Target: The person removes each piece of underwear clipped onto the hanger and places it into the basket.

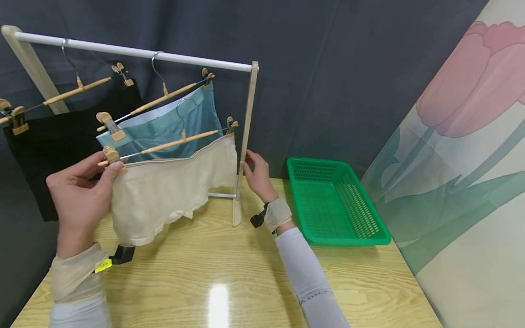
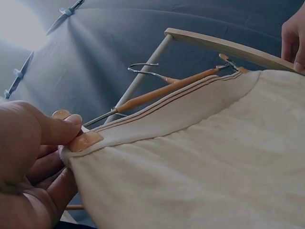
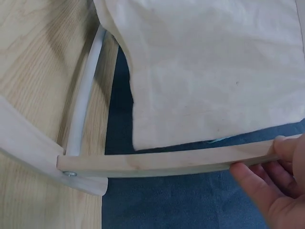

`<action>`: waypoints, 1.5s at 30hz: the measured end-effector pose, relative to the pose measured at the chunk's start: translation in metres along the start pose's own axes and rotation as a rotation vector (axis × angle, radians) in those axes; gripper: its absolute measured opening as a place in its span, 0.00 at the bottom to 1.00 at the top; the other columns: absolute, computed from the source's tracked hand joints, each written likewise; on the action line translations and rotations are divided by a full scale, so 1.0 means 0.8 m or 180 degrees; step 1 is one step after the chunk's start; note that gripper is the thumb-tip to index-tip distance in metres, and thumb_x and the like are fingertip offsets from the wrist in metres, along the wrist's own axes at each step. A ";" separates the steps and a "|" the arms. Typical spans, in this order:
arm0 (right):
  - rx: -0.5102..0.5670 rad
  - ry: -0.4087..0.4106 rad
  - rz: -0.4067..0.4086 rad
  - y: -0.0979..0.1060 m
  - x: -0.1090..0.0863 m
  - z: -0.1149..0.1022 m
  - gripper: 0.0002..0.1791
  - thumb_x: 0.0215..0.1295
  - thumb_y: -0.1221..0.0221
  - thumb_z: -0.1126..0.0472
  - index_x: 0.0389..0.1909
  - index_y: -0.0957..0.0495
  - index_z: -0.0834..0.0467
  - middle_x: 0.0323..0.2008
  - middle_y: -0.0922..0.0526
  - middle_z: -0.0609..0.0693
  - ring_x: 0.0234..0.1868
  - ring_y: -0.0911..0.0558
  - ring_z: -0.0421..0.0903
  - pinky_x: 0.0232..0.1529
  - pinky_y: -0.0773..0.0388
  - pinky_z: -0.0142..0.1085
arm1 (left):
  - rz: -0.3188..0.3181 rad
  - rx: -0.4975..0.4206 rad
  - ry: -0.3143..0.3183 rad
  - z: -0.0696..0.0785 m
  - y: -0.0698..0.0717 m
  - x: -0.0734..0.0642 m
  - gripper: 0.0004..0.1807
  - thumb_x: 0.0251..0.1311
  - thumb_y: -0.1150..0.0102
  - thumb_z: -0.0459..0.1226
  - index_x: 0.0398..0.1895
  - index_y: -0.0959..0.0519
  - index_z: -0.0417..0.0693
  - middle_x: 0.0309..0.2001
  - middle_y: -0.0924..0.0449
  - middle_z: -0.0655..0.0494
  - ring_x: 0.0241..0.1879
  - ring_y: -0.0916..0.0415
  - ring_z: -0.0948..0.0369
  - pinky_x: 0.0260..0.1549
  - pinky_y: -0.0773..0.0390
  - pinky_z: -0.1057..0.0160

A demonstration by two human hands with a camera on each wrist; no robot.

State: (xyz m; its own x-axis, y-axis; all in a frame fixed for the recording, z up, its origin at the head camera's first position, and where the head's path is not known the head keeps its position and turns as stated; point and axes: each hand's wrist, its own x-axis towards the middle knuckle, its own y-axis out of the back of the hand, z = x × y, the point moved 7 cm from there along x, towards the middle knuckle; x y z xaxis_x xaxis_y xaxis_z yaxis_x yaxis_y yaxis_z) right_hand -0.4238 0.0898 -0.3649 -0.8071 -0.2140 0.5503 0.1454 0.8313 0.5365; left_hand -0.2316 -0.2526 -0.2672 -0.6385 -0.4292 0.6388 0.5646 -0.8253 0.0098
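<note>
Cream shorts point(image 1: 172, 187) hang by their waistband from a wooden clip hanger point(image 1: 180, 142). My left hand point(image 1: 84, 196) pinches the hanger's near clip point(image 2: 86, 141) together with the waistband corner. The hanger's metal hook point(image 2: 143, 67) stands free, below the rack's top rail point(image 1: 110, 48) in the head view. My right hand point(image 1: 259, 175) grips the rack's right wooden upright point(image 3: 167, 162) between thumb and fingers, beside the far end of the shorts. Behind them, teal shorts point(image 1: 164, 120) and a black garment point(image 1: 82, 123) hang on clip hangers hooked over the rail.
A green plastic basket point(image 1: 301, 205) sits on the wooden table point(image 1: 184, 278) to the right of the rack. A dark curtain point(image 1: 307, 82) covers the back, and a tulip-printed cloth point(image 1: 459, 159) hangs along the right side. A lower crossbar point(image 3: 86, 90) joins the rack near its base.
</note>
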 end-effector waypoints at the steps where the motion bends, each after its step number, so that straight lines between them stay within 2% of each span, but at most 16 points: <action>1: 0.0022 0.0012 0.0010 0.001 -0.001 0.000 0.18 0.75 0.43 0.65 0.61 0.23 0.67 0.48 0.18 0.61 0.49 0.18 0.55 0.55 0.21 0.49 | -0.0032 0.0033 0.0048 -0.002 0.002 -0.001 0.15 0.59 0.32 0.26 0.50 0.14 0.37 0.38 0.12 0.71 0.34 0.15 0.73 0.38 0.20 0.77; 5: 0.0095 0.0039 0.0026 0.006 -0.003 0.001 0.18 0.74 0.42 0.67 0.62 0.23 0.67 0.49 0.18 0.61 0.50 0.18 0.55 0.56 0.22 0.52 | -0.0124 0.0103 0.0174 -0.008 0.009 -0.005 0.17 0.60 0.33 0.26 0.53 0.14 0.39 0.40 0.12 0.70 0.36 0.14 0.72 0.39 0.20 0.76; 11: 0.0127 -0.0061 -0.0117 0.012 -0.005 0.001 0.21 0.74 0.43 0.67 0.66 0.25 0.64 0.54 0.18 0.61 0.54 0.18 0.54 0.60 0.24 0.49 | -0.0329 0.0145 0.0156 -0.011 0.010 -0.007 0.18 0.61 0.34 0.25 0.55 0.15 0.39 0.41 0.12 0.72 0.37 0.14 0.73 0.39 0.20 0.76; 18: 0.0207 -0.0242 -0.0289 0.029 -0.024 0.002 0.23 0.75 0.45 0.68 0.69 0.29 0.66 0.61 0.21 0.63 0.58 0.18 0.57 0.62 0.24 0.48 | -0.0510 -0.0672 0.0372 -0.022 0.001 -0.011 0.18 0.59 0.36 0.20 0.54 0.18 0.29 0.42 0.10 0.60 0.39 0.12 0.68 0.39 0.19 0.74; 20: 0.0273 -0.0302 -0.0263 0.041 -0.036 0.002 0.23 0.75 0.46 0.69 0.69 0.30 0.66 0.61 0.21 0.63 0.58 0.18 0.57 0.60 0.22 0.49 | -0.0595 -0.0778 0.0377 -0.024 -0.005 -0.014 0.19 0.59 0.37 0.19 0.55 0.18 0.28 0.42 0.10 0.59 0.39 0.12 0.67 0.40 0.19 0.73; 23: 0.0384 -0.0383 -0.0179 0.060 -0.061 0.002 0.23 0.76 0.47 0.68 0.70 0.30 0.66 0.61 0.21 0.64 0.58 0.18 0.57 0.54 0.18 0.47 | -0.0715 -0.0700 0.0349 -0.027 -0.016 -0.020 0.19 0.60 0.37 0.20 0.55 0.19 0.29 0.42 0.10 0.62 0.40 0.12 0.68 0.40 0.19 0.74; 25: 0.0533 -0.0467 -0.0064 0.078 -0.078 -0.010 0.23 0.76 0.48 0.69 0.69 0.30 0.68 0.61 0.22 0.66 0.58 0.19 0.60 0.52 0.17 0.45 | -0.0800 -0.0673 0.0332 -0.029 -0.024 -0.024 0.19 0.61 0.37 0.21 0.56 0.19 0.29 0.42 0.10 0.63 0.39 0.12 0.68 0.38 0.19 0.74; 28: 0.0662 -0.0453 0.0403 0.112 -0.100 -0.031 0.20 0.76 0.48 0.71 0.65 0.28 0.72 0.58 0.21 0.69 0.56 0.18 0.64 0.49 0.16 0.36 | -0.0900 -0.0653 0.0185 -0.031 -0.035 -0.029 0.18 0.61 0.36 0.21 0.55 0.19 0.29 0.42 0.10 0.65 0.38 0.13 0.69 0.32 0.20 0.75; 30: 0.0687 -0.0345 0.0841 0.139 -0.111 -0.050 0.17 0.74 0.48 0.74 0.60 0.24 0.74 0.55 0.19 0.71 0.54 0.18 0.67 0.48 0.18 0.33 | -0.0985 -0.0810 0.0095 -0.032 -0.044 -0.030 0.18 0.61 0.37 0.20 0.55 0.19 0.26 0.41 0.10 0.64 0.38 0.13 0.69 0.30 0.21 0.75; 33: 0.0494 0.0047 0.1497 0.173 -0.126 -0.071 0.13 0.73 0.47 0.75 0.53 0.20 0.75 0.50 0.17 0.70 0.49 0.17 0.66 0.47 0.20 0.31 | -0.1034 -0.0897 0.0022 -0.034 -0.057 -0.033 0.17 0.60 0.37 0.20 0.54 0.19 0.26 0.40 0.10 0.65 0.37 0.14 0.69 0.26 0.23 0.76; 38: 0.0339 0.0911 0.2190 0.202 -0.144 -0.111 0.10 0.72 0.47 0.75 0.42 0.17 0.73 0.40 0.15 0.66 0.44 0.16 0.53 0.48 0.21 0.32 | -0.1154 -0.1384 0.0089 -0.040 -0.085 -0.038 0.17 0.60 0.37 0.20 0.54 0.20 0.25 0.40 0.10 0.59 0.36 0.12 0.67 0.33 0.19 0.75; 40: 0.0438 0.1299 0.2347 0.204 -0.151 -0.128 0.10 0.71 0.46 0.72 0.37 0.16 0.73 0.34 0.14 0.65 0.39 0.15 0.50 0.44 0.20 0.33 | -0.1222 -0.1688 0.0070 -0.041 -0.098 -0.041 0.18 0.60 0.38 0.18 0.54 0.21 0.22 0.40 0.10 0.55 0.37 0.12 0.65 0.36 0.17 0.72; 41: 0.0500 0.1483 0.2376 0.203 -0.154 -0.137 0.11 0.71 0.45 0.70 0.35 0.16 0.73 0.32 0.15 0.64 0.36 0.15 0.50 0.42 0.20 0.33 | -0.1200 -0.1697 0.0027 -0.042 -0.102 -0.042 0.17 0.60 0.37 0.18 0.53 0.20 0.23 0.40 0.10 0.56 0.35 0.12 0.66 0.33 0.18 0.74; 43: 0.0605 0.1764 0.2320 0.198 -0.159 -0.153 0.14 0.71 0.44 0.66 0.32 0.17 0.73 0.29 0.15 0.63 0.33 0.16 0.52 0.39 0.20 0.34 | -0.1186 -0.1808 -0.0033 -0.043 -0.111 -0.044 0.17 0.59 0.37 0.18 0.53 0.20 0.23 0.39 0.10 0.56 0.35 0.12 0.66 0.30 0.19 0.75; 45: 0.0590 0.1918 0.2144 0.191 -0.162 -0.165 0.15 0.71 0.43 0.63 0.33 0.16 0.72 0.29 0.15 0.64 0.33 0.17 0.53 0.39 0.21 0.35 | -0.1177 -0.1791 -0.0112 -0.044 -0.120 -0.047 0.16 0.59 0.36 0.19 0.52 0.19 0.24 0.38 0.10 0.58 0.34 0.13 0.68 0.27 0.21 0.76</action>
State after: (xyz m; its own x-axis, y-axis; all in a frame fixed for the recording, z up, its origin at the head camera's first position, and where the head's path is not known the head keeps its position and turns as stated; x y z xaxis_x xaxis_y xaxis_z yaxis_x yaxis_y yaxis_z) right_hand -0.2211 0.1764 -0.2699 -0.1435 0.1572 0.9771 0.3404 0.9349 -0.1004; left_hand -0.2799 -0.1696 -0.3192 -0.7145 -0.0773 0.6953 -0.0525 -0.9851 -0.1635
